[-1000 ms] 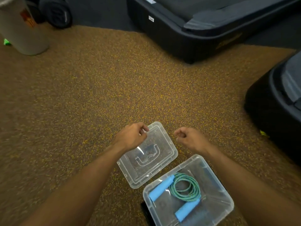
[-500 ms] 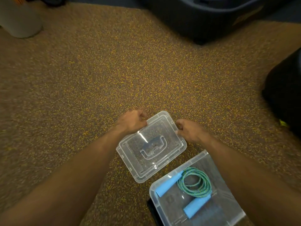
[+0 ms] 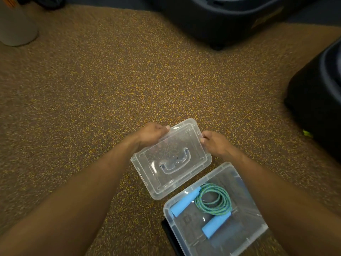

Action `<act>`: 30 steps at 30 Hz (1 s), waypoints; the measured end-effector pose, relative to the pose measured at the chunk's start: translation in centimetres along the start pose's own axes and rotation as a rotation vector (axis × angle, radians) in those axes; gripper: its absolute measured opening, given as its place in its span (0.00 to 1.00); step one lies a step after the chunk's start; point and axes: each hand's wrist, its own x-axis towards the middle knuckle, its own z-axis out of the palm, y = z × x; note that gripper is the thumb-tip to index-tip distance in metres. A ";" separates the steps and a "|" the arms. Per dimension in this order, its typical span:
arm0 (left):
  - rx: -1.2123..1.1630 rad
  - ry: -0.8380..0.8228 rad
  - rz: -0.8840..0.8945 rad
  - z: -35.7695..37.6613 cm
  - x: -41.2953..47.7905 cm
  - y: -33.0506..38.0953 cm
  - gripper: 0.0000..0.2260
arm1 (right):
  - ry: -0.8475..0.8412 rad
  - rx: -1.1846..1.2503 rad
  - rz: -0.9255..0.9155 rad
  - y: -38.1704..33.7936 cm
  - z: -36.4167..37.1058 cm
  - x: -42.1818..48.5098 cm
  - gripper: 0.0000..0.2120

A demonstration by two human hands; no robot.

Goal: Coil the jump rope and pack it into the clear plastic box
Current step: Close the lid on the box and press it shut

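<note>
We've got our left hand and right hand both clamped on the far corners of the clear lid. The jump rope sits coiled in the open clear plastic box, near right on the speckled floor.

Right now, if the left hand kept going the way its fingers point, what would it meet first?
The left hand already grips the lid at its far left edge, fingers pointing right across it. Going on, it would likely meet the right hand at the opposite edge, though depth is unclear.
</note>
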 end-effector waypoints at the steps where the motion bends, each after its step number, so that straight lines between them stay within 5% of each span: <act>1: 0.002 -0.011 0.009 0.1 -0.2 0.7 0.19 | 0.018 0.031 -0.006 0.3 -0.5 -0.4 0.07; 21: 0.023 -0.368 0.135 6.3 -7.0 11.6 0.05 | -0.085 0.728 -0.005 4.2 -7.4 -11.7 0.11; 26: 0.166 -0.479 0.176 9.4 -9.5 11.3 0.06 | -0.070 0.443 -0.034 5.8 -7.6 -13.7 0.17; 30: 0.227 -0.448 0.224 12.1 -10.4 10.2 0.09 | -0.128 0.523 0.021 6.8 -7.7 -14.5 0.20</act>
